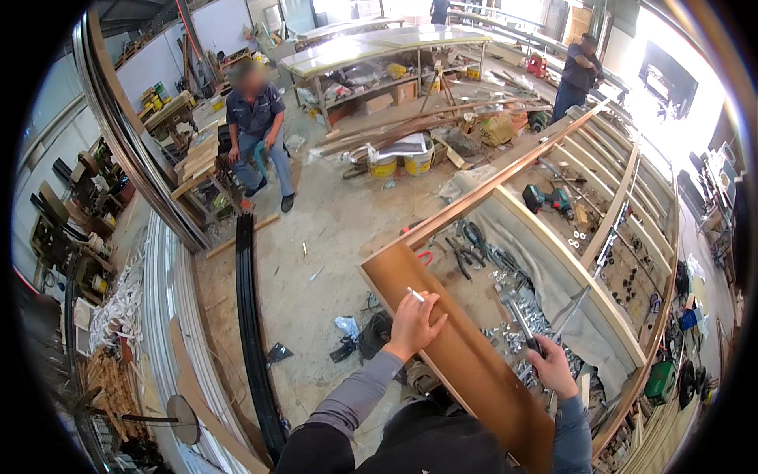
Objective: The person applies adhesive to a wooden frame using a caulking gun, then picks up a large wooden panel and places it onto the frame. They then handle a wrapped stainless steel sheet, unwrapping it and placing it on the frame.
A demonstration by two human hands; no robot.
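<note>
My left hand [412, 325] is over the upper part of a long brown board [482, 371]; whether it touches the board I cannot tell. Pinched between its fingers is a thin white stick that looks like a cigarette [415, 295]. To the right of the board, my right hand [555, 371] is wrapped round the dark grip of a hammer [520, 317], its metal head pointing up and away from me. Loose metal fasteners [512, 342] lie in a heap beneath and around the hammer. Several pliers [464, 254] rest farther off, beyond the board.
A wooden frame [564, 257] with cross slats spreads to the right, with cordless drills [547, 201] inside it. One person [257, 134] sits at the left; another person [577, 75] stands far right. Black metal profiles [249, 316] lie on the floor. Buckets [417, 163] stand ahead.
</note>
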